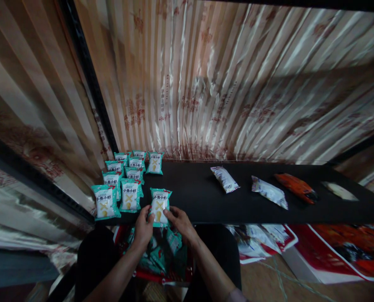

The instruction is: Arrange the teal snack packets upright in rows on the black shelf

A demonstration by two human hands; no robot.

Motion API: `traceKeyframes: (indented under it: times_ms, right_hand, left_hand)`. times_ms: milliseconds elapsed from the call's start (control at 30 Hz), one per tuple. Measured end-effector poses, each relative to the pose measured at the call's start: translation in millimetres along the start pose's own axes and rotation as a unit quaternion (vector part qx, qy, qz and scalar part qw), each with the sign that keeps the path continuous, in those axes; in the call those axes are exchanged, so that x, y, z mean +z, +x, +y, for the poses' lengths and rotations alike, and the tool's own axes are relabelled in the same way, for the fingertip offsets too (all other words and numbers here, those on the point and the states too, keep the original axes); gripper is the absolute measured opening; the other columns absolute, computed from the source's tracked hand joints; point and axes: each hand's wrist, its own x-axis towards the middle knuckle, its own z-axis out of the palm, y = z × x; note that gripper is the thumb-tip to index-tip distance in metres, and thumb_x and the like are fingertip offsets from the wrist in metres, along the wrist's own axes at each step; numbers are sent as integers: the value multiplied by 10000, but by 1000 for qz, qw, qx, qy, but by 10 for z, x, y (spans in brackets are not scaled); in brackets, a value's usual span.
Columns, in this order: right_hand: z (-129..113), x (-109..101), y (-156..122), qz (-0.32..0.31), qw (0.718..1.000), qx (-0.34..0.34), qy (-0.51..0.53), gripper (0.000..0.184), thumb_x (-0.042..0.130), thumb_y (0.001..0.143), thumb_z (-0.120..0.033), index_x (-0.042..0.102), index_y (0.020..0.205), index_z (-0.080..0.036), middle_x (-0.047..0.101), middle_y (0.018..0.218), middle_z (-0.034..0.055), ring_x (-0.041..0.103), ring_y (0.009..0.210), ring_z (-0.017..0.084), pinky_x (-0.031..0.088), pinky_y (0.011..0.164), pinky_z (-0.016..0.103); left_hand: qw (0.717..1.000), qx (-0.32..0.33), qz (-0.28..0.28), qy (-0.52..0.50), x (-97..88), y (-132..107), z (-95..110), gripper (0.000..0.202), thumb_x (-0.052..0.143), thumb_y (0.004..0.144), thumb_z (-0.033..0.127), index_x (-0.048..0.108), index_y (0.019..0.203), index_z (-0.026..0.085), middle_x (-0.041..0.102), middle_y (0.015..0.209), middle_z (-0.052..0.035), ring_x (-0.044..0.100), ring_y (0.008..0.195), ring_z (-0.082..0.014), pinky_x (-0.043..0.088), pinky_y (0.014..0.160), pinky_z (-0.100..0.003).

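Observation:
Between my two hands is a teal-and-white snack bag (160, 204), held upright over the front edge of the black shelf (187, 184). My left hand (144, 226) grips its left side, thumb on the front. My right hand (181, 223) pinches the right side. Left of it, several matching snack bags stand in two columns, with one front bag (106, 202) at the shelf's left end and another front bag (131, 196) beside it. A single bag (155, 162) stands at the back, right of those columns. Below my hands, a red basket (164, 280) holds more teal bags.
Two white packets, one left (225, 179) and one right (270, 193), lie on the shelf, then an orange packet (296, 188) and a pale packet (339, 191). Below stand containers of white packets (256, 241) and orange packets (359, 245). A dark post (89, 75) rises at left.

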Motion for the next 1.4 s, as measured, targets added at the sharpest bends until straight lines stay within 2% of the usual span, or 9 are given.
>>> traceKeyframes:
  times_ms: [133,300,500,633,833,1000,1200,1300,1400]
  right_hand:
    - [-56,-8,39,-8,1000,1,-19,603,676,623,-599,648,982,-114,697,852,80,640,802,222,493,732,320]
    - [-75,7,111,-41,999,-31,14,591,734,608,-498,609,1056,-134,706,895,70,649,850,223,489,815,340]
    - [-54,57,220,2,999,-23,28,599,763,551,-473,609,1018,-131,710,873,85,659,815,235,496,802,366]
    - [-48,62,292,23,1000,-12,17,571,764,539,-475,617,976,-137,713,815,76,666,750,230,509,766,367]
    - [-151,68,315,16,1000,-10,-6,583,758,549,-491,624,990,-133,713,857,79,666,797,232,506,782,352]
    - [-240,61,368,6,1000,-16,-2,550,715,593,-537,642,957,-132,710,874,73,656,842,226,493,804,338]
    - [-161,42,596,65,997,-21,-27,562,736,549,-527,643,923,-118,705,824,76,644,783,224,502,744,332]
    - [-128,39,686,74,996,-25,-49,520,719,573,-523,653,906,-129,706,831,73,644,786,222,503,738,327]
    - [-108,35,745,76,994,-32,-66,479,706,599,-500,657,906,-135,708,840,71,647,793,220,505,742,325]
  left_hand:
    - [1000,2,6,14,26,50,18,351,516,768,198,554,1110,126,654,1092,-132,620,997,-202,467,910,-340]
    - [998,5,20,60,51,150,35,371,482,794,192,537,1150,105,614,1172,-159,588,1065,-220,446,939,-356]
    - [993,16,12,117,87,228,117,370,467,805,181,535,1161,104,629,1151,-152,598,1050,-218,445,931,-345]
    - [986,2,0,164,104,232,194,396,443,825,184,506,1208,107,610,1188,-149,582,1083,-219,424,952,-341]
    - [978,-11,-3,206,116,276,291,410,416,846,194,482,1238,96,577,1246,-148,557,1124,-211,401,972,-313]
    - [979,7,8,205,136,352,346,392,421,839,192,506,1213,112,594,1226,-136,552,1133,-209,403,971,-309]
    - [980,44,30,192,201,445,319,385,432,819,194,526,1183,114,585,1224,-141,532,1154,-219,391,991,-333]
    - [977,64,46,197,234,482,289,368,446,802,183,543,1154,141,602,1190,-123,538,1142,-215,392,993,-342]
    - [973,79,48,213,252,502,269,387,447,789,155,537,1163,113,597,1188,-148,531,1145,-227,384,1001,-358]
